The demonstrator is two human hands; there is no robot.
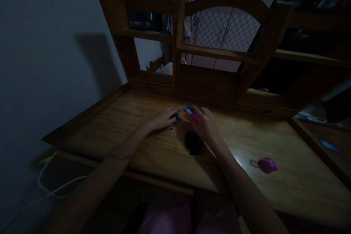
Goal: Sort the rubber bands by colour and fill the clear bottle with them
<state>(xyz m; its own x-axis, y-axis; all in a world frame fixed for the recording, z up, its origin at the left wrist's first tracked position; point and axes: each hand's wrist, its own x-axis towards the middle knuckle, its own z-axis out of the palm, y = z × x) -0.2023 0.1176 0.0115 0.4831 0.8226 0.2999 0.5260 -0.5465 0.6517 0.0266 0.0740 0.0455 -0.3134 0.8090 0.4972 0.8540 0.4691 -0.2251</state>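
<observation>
My right hand (204,122) is closed around a small pink and blue container (193,114) with a pale label, tilted over the wooden desk. Beside its near end lie small red-orange pieces (185,116). My left hand (163,118) rests on the desk, fingers curled about small dark-blue pieces (177,116); their kind is too small and dim to make out. Several thin blue pieces (171,127) lie just below its fingertips. Closer to me, under my right wrist, is a black fuzzy round thing (193,142).
A pink soft pouch-like thing (268,164) with a cord loop lies to the right on the desk (153,153). Wooden shelving (205,80) rises at the back. A wall (55,62) borders the left, where white cables (44,179) hang. A blue flat item (330,146) lies far right.
</observation>
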